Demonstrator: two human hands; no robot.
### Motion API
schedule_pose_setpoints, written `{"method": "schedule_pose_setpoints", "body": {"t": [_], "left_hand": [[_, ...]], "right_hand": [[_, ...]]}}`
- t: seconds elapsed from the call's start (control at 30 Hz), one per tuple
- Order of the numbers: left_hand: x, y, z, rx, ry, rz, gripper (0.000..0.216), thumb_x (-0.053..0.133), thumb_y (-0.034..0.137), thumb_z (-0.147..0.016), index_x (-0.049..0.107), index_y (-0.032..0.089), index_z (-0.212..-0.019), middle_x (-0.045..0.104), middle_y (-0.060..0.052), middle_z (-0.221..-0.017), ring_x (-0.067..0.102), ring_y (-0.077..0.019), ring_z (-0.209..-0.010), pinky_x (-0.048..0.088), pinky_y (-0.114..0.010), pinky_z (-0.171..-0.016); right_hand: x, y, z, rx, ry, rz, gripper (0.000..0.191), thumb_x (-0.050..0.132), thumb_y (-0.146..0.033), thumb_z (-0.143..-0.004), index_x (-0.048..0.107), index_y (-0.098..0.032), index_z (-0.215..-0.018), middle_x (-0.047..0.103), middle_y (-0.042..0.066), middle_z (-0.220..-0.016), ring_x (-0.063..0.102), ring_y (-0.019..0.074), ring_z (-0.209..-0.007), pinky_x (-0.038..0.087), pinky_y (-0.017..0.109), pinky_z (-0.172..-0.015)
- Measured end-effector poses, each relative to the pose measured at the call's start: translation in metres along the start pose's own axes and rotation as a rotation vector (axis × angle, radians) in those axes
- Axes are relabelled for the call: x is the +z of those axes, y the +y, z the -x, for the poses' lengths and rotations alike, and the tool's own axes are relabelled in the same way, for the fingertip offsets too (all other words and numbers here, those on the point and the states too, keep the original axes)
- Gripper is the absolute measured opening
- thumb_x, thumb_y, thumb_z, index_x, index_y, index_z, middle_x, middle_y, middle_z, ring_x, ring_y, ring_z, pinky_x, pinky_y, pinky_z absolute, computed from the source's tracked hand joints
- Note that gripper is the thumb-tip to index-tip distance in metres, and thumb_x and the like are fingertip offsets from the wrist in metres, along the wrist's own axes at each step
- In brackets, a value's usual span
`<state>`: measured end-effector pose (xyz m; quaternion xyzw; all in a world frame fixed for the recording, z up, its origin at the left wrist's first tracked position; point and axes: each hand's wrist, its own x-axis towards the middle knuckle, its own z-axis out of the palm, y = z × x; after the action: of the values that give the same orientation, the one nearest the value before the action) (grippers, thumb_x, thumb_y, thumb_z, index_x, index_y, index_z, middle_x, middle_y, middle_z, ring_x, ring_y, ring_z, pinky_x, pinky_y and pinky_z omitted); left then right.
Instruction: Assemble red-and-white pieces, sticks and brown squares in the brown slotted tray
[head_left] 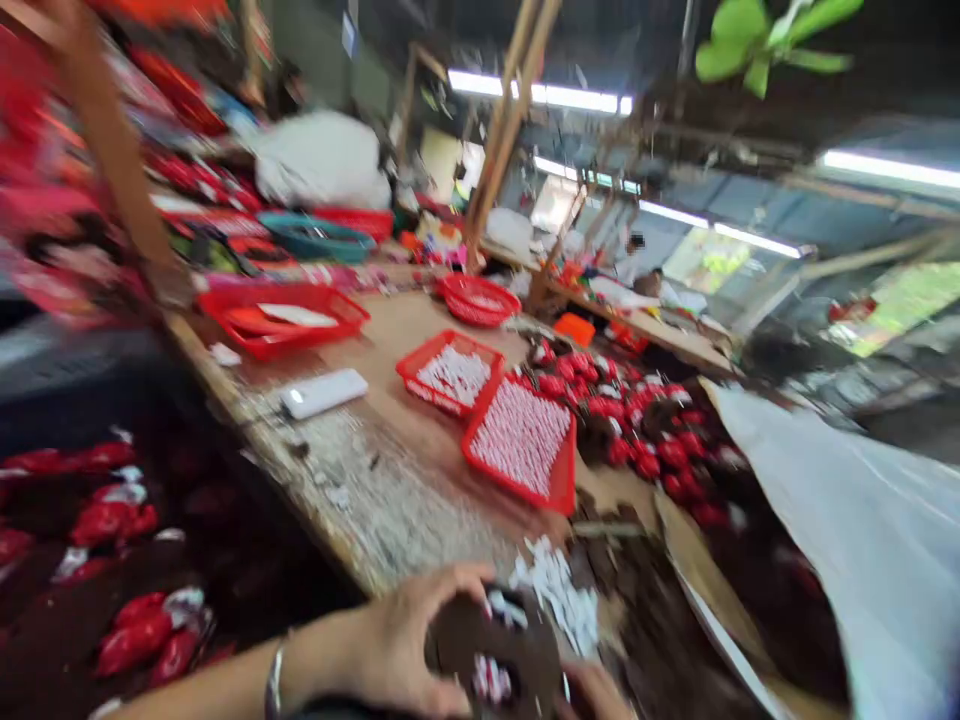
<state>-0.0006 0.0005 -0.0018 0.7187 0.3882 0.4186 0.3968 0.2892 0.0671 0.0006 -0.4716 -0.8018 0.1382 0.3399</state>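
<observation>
My left hand, with a metal bangle on the wrist, curves around a dark brown bundle flecked with white and red pieces. My right hand shows only at the bottom edge, against the far side of that bundle. Just beyond them lies a heap of small white pieces on the worn wooden table. The view is tilted and blurred, so the bundle's exact kind is hard to tell.
Red plastic trays of small white items stand on the table, beside a heap of red packets. A white oblong device lies nearer the table's edge. Red-and-white packets fill a dark area at left. White plastic sheeting hangs at right. A co-worker sits beyond.
</observation>
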Motion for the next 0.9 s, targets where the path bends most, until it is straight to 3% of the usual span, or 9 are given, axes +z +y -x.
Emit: {"method": "schedule_pose_setpoints", "body": {"t": [0.07, 0.13, 0.23, 0.4, 0.67, 0.9], "left_hand": [[-0.008, 0.014, 0.009, -0.050, -0.035, -0.007, 0.071, 0.083, 0.024, -0.065, 0.049, 0.024, -0.127, 0.054, -0.015, -0.151, 0.060, -0.0281, -0.132, 0.049, -0.038, -0.111], [-0.014, 0.017, 0.013, -0.078, -0.049, -0.010, 0.066, 0.078, 0.015, -0.070, 0.046, 0.025, -0.127, 0.049, -0.014, -0.156, 0.056, -0.0263, -0.138, 0.045, -0.039, -0.115], [-0.015, 0.015, 0.016, -0.054, -0.063, -0.043, 0.072, 0.077, 0.012, -0.071, 0.041, 0.026, -0.131, 0.050, -0.015, -0.154, 0.055, -0.0260, -0.139, 0.046, -0.040, -0.115], [-0.010, 0.016, 0.018, 0.029, -0.074, -0.113, 0.071, 0.077, 0.010, -0.070, 0.040, 0.027, -0.129, 0.050, -0.014, -0.155, 0.057, -0.0255, -0.138, 0.048, -0.038, -0.112], [-0.014, 0.018, 0.018, -0.023, -0.065, -0.084, 0.057, 0.075, 0.011, -0.067, 0.043, 0.025, -0.112, 0.053, -0.018, -0.153, 0.062, -0.0270, -0.132, 0.053, -0.036, -0.105], [-0.014, 0.019, 0.016, 0.018, -0.067, -0.136, 0.057, 0.077, 0.012, -0.067, 0.043, 0.025, -0.111, 0.054, -0.020, -0.152, 0.064, -0.0264, -0.130, 0.054, -0.036, -0.104]], "right_hand": [[-0.020, -0.007, 0.034, 0.015, -0.009, 0.000, 0.023, 0.066, -0.049, -0.094, 0.075, -0.028, -0.090, 0.072, 0.004, -0.084, 0.072, 0.0207, -0.071, 0.063, 0.031, -0.060], [-0.033, -0.026, 0.044, -0.007, 0.021, -0.007, 0.015, 0.065, -0.036, -0.096, 0.076, -0.025, -0.099, 0.073, 0.007, -0.094, 0.074, 0.0210, -0.080, 0.064, 0.031, -0.068], [-0.040, -0.063, 0.029, -0.117, -0.026, -0.046, 0.020, 0.066, -0.020, -0.095, 0.073, -0.025, -0.113, 0.070, 0.008, -0.105, 0.072, 0.0188, -0.094, 0.062, 0.029, -0.079], [-0.033, -0.105, 0.006, -0.265, -0.157, -0.068, 0.027, 0.062, -0.015, -0.098, 0.070, -0.026, -0.122, 0.067, 0.009, -0.108, 0.066, 0.0196, -0.097, 0.061, 0.032, -0.083], [-0.018, -0.099, -0.010, -0.297, -0.217, -0.079, 0.027, 0.059, -0.017, -0.101, 0.069, -0.026, -0.124, 0.067, 0.009, -0.108, 0.064, 0.0204, -0.094, 0.059, 0.035, -0.079], [-0.015, -0.099, -0.015, -0.295, -0.249, -0.120, 0.022, 0.060, -0.019, -0.101, 0.071, -0.025, -0.120, 0.067, 0.008, -0.107, 0.062, 0.0198, -0.094, 0.057, 0.035, -0.080]]}}
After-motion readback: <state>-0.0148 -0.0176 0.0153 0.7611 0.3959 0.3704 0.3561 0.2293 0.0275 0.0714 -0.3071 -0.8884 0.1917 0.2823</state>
